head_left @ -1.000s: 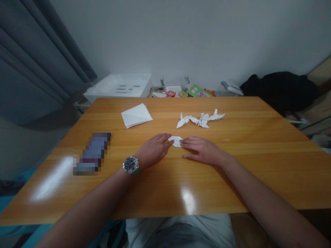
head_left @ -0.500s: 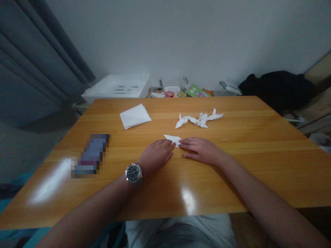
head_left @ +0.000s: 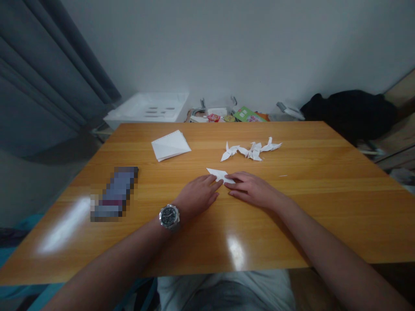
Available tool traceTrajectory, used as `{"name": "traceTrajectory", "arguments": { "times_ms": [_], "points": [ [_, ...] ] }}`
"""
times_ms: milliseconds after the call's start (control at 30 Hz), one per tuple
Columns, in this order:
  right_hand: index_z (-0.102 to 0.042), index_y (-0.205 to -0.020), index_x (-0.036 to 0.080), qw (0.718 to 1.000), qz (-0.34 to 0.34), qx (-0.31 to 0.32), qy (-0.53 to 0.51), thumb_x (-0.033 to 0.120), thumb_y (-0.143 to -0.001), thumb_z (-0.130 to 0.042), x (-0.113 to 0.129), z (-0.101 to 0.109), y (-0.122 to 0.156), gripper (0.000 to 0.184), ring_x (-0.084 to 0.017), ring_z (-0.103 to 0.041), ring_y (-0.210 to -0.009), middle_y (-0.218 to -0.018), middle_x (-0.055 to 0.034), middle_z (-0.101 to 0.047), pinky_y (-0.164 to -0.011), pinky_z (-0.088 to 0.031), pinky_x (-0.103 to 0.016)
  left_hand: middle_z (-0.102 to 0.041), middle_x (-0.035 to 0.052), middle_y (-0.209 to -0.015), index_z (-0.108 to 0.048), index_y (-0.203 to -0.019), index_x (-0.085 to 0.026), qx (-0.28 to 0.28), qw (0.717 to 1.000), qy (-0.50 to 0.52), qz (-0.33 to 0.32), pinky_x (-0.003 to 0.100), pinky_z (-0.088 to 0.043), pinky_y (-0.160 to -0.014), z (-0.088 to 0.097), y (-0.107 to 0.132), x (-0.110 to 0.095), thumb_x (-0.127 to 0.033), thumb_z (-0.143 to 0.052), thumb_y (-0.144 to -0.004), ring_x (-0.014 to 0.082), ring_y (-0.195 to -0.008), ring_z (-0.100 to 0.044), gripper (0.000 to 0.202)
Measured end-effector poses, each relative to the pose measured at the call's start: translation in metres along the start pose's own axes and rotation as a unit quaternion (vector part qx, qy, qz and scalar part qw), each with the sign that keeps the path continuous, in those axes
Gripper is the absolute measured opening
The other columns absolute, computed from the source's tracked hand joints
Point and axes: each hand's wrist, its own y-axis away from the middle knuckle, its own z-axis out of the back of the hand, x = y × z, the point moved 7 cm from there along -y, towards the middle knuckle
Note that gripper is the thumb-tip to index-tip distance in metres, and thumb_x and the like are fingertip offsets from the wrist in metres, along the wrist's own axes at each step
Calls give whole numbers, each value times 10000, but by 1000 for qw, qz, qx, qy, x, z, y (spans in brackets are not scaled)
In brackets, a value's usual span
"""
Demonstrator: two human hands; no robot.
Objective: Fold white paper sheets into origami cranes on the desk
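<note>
Left hand [head_left: 197, 194], a watch [head_left: 169, 216] on its wrist, lay palm down on the desk [head_left: 324, 216] with its fingers stretched flat, their tips pressing the near edge of a small folded paper [head_left: 218, 173]; it gripped nothing, only pinned the sheet. Far out to that hand's left sat a blurred dark object [head_left: 115, 192], and beyond it, farther from the person, a white notepad [head_left: 170, 145].

The folded paper lay just past the fingertips of both hands, between them, flat on the desk with one point jutting away to the left. It looked only part folded, a flat pointed shape and not yet a figure, so most of the folding seemed left to do.

Right hand [head_left: 251, 189] rested likewise, fingers extended and closed on nothing, their tips touching the paper's right end. Beyond it, well apart, lay a few finished paper cranes [head_left: 251, 150] in a loose row, which suggested several were already done.
</note>
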Motion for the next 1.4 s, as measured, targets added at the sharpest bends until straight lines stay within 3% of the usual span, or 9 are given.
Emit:
{"name": "traceTrajectory", "arguments": {
  "times_ms": [233, 433, 800, 967, 1133, 1267, 1400],
  "points": [
    [-702, -1241, 251, 999, -9, -6, -31, 305, -967, -585, 1, 4, -1, 303, -283, -581, -1248, -1392, -126, -599, -1046, -483, -480, -609, 109, -1231, -516, -1356, -205, -5, 1000, -14, -1, 408, -478, -976, 7, 0, -3, -266, -467, -975, 259, -1096, -603, 389],
    [-631, -1335, 212, 1000, 5, 2, -13, 305, -978, -565, 4, 6, -2, 375, -273, -606, -1235, -1358, -132, -631, -1072, -472, -477, -591, 106, -1342, -542, -1354, -198, -29, 999, -22, 11, 446, -340, -1146, 4, -1, 2, -303, -450, -1000, 259, -1267, -523, 381],
    [-640, -1313, 221, 997, 38, -18, -65, 324, -982, -558, 20, 5, -6, 356, -249, -636, -1201, -1298, -111, -676, -1055, -495, -438, -526, 109, -1454, -510, -1399, -208, -44, 998, 27, 27, 443, -298, -1180, -4, -4, 10, -441, -412, -1020, 237, -1336, -491, 455],
    [-670, -1265, 224, 995, 7, -46, -91, 310, -984, -556, 8, 7, -3, 316, -225, -670, -1128, -1227, -97, -713, -1006, -523, -400, -469, 113, -1512, -509, -1400, -198, -24, 998, 63, -11, 438, -285, -1198, -10, -5, 11, -438, -408, -1024, 226, -1399, -432, 458],
    [-684, -1236, 252, 992, -44, -93, -75, 287, -986, -542, -13, 11, 1, 289, -229, -656, -1134, -1208, -72, -719, -997, -531, -437, -445, 100, -1535, -485, -1422, -207, -11, 995, 92, -33, 455, -271, -1207, -11, -5, 12, -427, -446, -1013, 226, -1426, -399, 466],
    [-630, -1328, 252, 994, -43, -81, -66, 238, -995, -508, -20, 5, 1, 354, -236, -573, -1286, -1363, -80, -635, -1100, -462, -476, -454, 99, -1529, -512, -1394, -197, -4, 995, 92, -44, 464, -274, -1204, -11, -5, 12, -406, -460, -1010, 233, -1426, -399, 440],
    [-647, -1311, 225, 997, -34, -50, -56, 214, -996, -498, -20, -1, 0, 349, -240, -549, -1317, -1381, -98, -619, -1131, -431, -475, -481, 95, -1509, -530, -1372, -188, -8, 995, 85, -44, 456, -301, -1192, -9, -6, 10, -363, -471, -1006, 235, -1402, -431, 410]
  ]
}}
